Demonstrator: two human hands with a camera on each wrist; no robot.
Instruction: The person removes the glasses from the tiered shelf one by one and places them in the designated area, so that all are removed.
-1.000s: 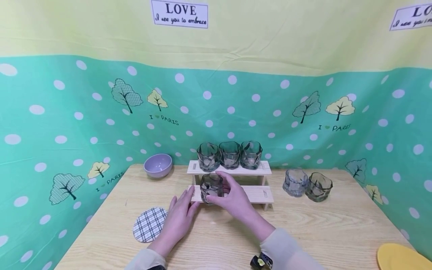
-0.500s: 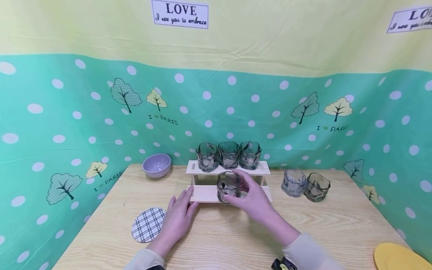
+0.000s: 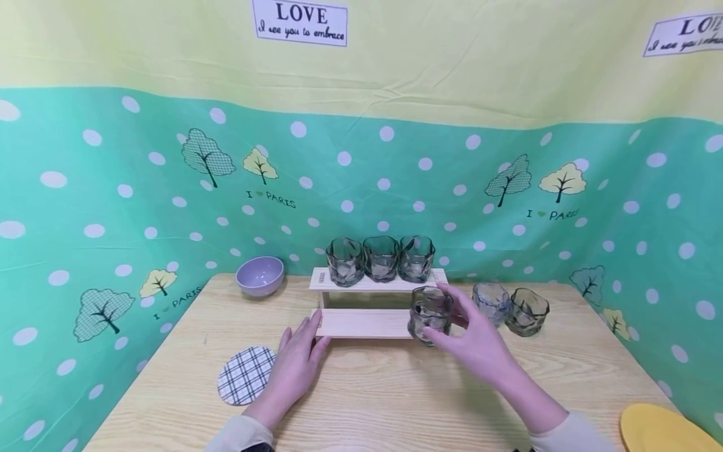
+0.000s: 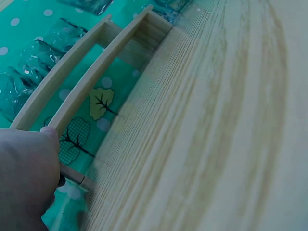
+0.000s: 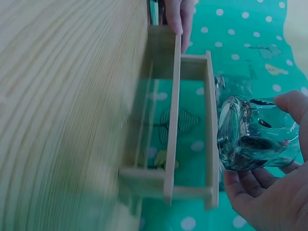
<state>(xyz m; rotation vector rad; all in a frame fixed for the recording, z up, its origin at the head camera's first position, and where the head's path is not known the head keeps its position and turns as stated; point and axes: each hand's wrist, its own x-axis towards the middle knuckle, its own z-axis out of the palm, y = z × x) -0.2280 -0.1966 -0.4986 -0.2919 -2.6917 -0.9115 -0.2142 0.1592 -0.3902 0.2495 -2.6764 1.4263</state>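
- Right hand [image 3: 477, 342]: fingers and thumb curled round a grey glass [image 3: 430, 312]; glass held upright at the right end of the lower step of the rack [image 3: 361, 322]. Whether the glass base rests on the step or is just above it cannot be told. In the right wrist view the same glass [image 5: 255, 134] sits in the hand [image 5: 269, 192], just beside the rack's end.
- Left hand [image 3: 296, 367]: flat on the tabletop [image 3: 395, 395], fingers straight, fingertips [image 3: 317, 321] touching the left end of the rack's lower step. Left wrist view shows a fingertip [image 4: 48, 131] against the wooden edge.
- Rack: pale wood, two steps, standing at the middle back of the tabletop.
- Upper step: three grey glasses [image 3: 381, 258] in a row, upright, touching or nearly touching one another.
- To the right of the rack, on the tabletop: one clear glass [image 3: 490, 301] and one grey-brown glass [image 3: 526, 311], side by side, just behind the right hand.
- Left of the rack, at the back: lilac bowl [image 3: 260, 275].
- Near the left hand, toward the front: round checked coaster [image 3: 245, 375].
- Front right corner: yellow plate [image 3: 661, 430], partly out of view.
- Behind: green spotted cloth [image 3: 113, 207] with trees.
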